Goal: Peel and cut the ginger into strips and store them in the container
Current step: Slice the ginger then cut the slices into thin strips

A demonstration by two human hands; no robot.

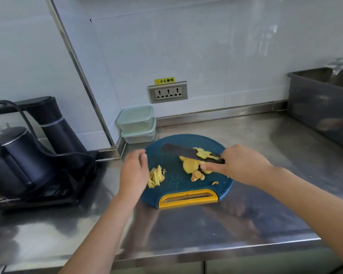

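Head view, looking down on a steel bench (255, 224) with a round blue cutting board (176, 186) on it. The peeled ginger chunk (190, 165) sits mid-board. A small heap of ginger strips (155, 177) lies at the board's left edge. Two stacked containers (136, 123), lids on, stand in the corner behind the board.

The likeliest slip, I judge, is the pale ginger slices (203, 154) sliding off the tilted black knife (178, 151) onto the bench. My outstretched forefinger also lies close under the blade and could be nicked. A careless sweep of my left side could push strips off the board's edge. The containers also need opening before anything goes in.

My right grip (242, 165) is clenched round the knife handle, with the blade raised over the board and pointing left. My left grip (135, 173) holds nothing. It is back upward, fingers loosely bent and blurred, just beside the strips. Both forearms reach forward and angle inward toward the board.
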